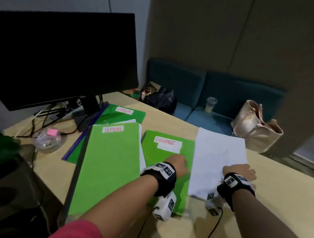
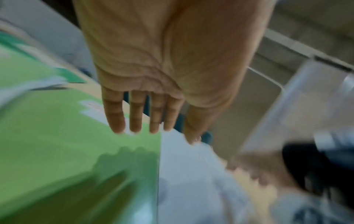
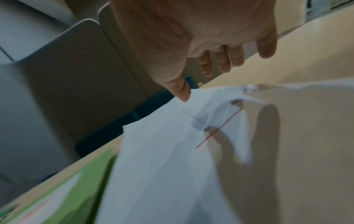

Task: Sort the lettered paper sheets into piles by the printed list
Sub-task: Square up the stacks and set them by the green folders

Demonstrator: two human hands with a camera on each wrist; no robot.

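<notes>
A stack of white paper sheets [image 1: 218, 159] [image 3: 164, 151] lies on the wooden desk, faint red marks on the top sheet. To its left lies a green folder labelled DOCUMENT [image 1: 167, 150] [image 2: 57, 136], then one labelled LETTERS [image 1: 109, 163]; a third green folder [image 1: 123, 113] lies behind them. My left hand [image 1: 177, 166] [image 2: 153, 106] hovers palm down over the DOCUMENT folder, fingers straight, holding nothing. My right hand [image 1: 241, 171] [image 3: 220, 50] is over the near right part of the white stack, fingers loosely spread, nothing gripped.
A dark monitor [image 1: 60, 57] with cables stands at the back left. A glass bowl [image 1: 46, 141] with a pink block sits on the left. Beyond the desk edge a teal sofa [image 1: 218, 89] holds a beige handbag [image 1: 255, 125], a plastic cup [image 1: 211, 104] and a black bag [image 1: 161, 99].
</notes>
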